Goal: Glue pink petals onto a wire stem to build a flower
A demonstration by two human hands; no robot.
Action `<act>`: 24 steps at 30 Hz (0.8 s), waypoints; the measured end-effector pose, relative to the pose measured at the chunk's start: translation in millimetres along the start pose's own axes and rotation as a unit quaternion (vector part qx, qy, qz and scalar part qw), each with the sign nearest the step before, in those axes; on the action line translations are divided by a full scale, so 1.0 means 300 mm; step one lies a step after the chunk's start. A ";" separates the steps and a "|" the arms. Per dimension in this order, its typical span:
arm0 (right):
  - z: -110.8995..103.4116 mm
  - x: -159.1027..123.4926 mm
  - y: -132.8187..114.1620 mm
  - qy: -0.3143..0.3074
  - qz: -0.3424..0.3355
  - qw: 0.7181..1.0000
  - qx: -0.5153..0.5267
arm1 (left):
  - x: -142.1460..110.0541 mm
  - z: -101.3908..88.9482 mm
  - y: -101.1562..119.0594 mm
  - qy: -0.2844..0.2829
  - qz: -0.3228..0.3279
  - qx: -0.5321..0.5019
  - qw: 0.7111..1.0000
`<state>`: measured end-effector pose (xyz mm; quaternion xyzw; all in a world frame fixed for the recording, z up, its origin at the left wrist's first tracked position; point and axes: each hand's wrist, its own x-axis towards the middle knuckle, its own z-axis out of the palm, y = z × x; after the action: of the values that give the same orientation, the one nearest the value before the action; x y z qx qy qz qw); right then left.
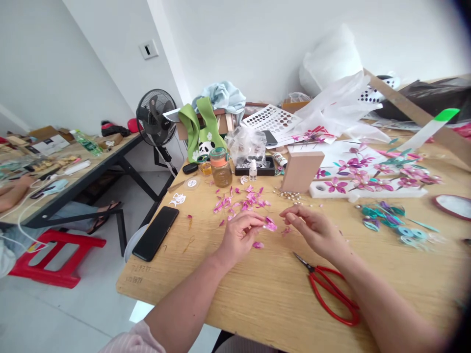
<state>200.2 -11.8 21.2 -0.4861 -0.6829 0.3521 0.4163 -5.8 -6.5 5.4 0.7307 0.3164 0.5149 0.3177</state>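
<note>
In a pinch between thumb and fingertips, my left hand (240, 233) holds a small pink artificial flower (270, 224) above the table. Facing it from the right is my right hand (311, 226), fingers curled and drawn together. Whatever it may hold at the tips is too small to make out. A loose pink petal (258, 245) lies just under the flower, and a heap of pink petals (245, 200) spreads beyond my left hand. Red-handled scissors (331, 289) rest beside my right forearm. Small pearly beads (292, 196) lie behind my right hand.
A black phone (156, 233) lies near the left edge. Behind the petals stand a glass jar (221, 169) and a brown block (302, 171). Finished flowers sit on a white foam strip (368, 190), with teal and purple pieces (386, 215) nearby. Another person's arm (14, 191) rests on the left table.
</note>
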 end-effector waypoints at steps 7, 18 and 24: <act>0.009 -0.007 -0.063 -0.095 0.026 0.991 0.092 | -0.005 0.002 0.003 -0.013 0.031 0.035 0.999; 0.029 -0.008 -0.059 -0.107 0.056 0.983 0.140 | -0.022 0.012 -0.011 -0.050 0.001 0.019 0.999; 0.036 -0.009 -0.043 -0.092 0.062 0.981 0.161 | -0.024 0.020 -0.002 -0.054 -0.071 -0.022 0.996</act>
<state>186.1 -18.8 27.6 -0.4195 -0.6211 0.5258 0.4023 -2.1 -12.6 -0.7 0.7262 0.3381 0.4575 0.3859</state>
